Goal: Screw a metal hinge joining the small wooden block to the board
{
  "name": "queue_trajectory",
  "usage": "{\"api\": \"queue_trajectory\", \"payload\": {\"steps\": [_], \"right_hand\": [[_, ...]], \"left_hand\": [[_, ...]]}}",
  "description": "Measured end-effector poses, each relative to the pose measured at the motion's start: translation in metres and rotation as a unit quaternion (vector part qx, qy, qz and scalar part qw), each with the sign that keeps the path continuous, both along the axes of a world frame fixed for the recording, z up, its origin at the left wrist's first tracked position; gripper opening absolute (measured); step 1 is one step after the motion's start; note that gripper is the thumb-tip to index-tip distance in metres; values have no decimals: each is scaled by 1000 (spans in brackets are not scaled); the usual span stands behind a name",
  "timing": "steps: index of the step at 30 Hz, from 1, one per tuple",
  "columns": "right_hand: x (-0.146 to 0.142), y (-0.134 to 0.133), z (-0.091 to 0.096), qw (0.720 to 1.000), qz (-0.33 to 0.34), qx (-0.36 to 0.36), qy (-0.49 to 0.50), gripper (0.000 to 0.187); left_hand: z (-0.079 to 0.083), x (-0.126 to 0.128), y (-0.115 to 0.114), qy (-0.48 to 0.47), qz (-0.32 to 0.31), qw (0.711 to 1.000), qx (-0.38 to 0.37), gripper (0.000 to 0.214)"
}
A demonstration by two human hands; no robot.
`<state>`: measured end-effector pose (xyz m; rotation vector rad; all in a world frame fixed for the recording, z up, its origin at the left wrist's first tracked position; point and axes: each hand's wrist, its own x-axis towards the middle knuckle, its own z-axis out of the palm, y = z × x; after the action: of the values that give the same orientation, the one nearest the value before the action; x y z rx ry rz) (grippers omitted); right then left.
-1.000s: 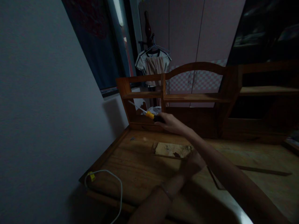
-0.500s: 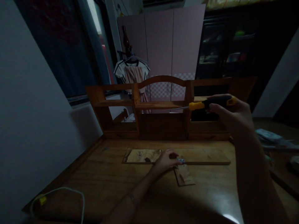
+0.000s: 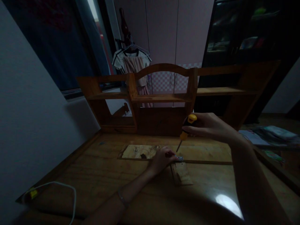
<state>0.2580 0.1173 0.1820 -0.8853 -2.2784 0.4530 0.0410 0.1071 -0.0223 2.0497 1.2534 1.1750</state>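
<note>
My right hand (image 3: 208,126) grips a yellow and black screwdriver (image 3: 187,129), tip pointing down toward a small metal hinge (image 3: 179,158). My left hand (image 3: 161,160) rests on the desk with its fingers closed on that hinge, where a long wooden board (image 3: 206,153) meets a small wooden piece (image 3: 181,173). The screwdriver tip hovers just above the hinge.
The wooden desk (image 3: 105,175) carries a shelf unit (image 3: 161,97) at its back. A white cable (image 3: 67,195) with a yellow tip lies at the front left. Papers and a bag (image 3: 269,134) lie at the right. A wall stands on the left, a wardrobe and hanging clothes (image 3: 132,65) behind.
My right hand brought the screwdriver from the back left shelf across and down, now pointing at the hinge. My left hand settled on the hinge. The view swung right.
</note>
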Motion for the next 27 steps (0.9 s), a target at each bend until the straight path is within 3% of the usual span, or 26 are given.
{"api": "queue_trajectory", "payload": {"steps": [5,16,22,27], "right_hand": [[-8,6,-5,998,14,-31,-57,36],[-18,8,-8,995,8,29,-94,40],[-31,10,-18,994,-29,95,-49,43],[-45,4,-20,992,-15,109,-56,30]], "left_hand": [[1,-1,-1,16,4,1000,-8,24],[5,-3,-2,25,2,999,-30,24],[2,-2,0,18,6,999,-39,24],[2,-2,-1,14,4,1000,-18,21]]}}
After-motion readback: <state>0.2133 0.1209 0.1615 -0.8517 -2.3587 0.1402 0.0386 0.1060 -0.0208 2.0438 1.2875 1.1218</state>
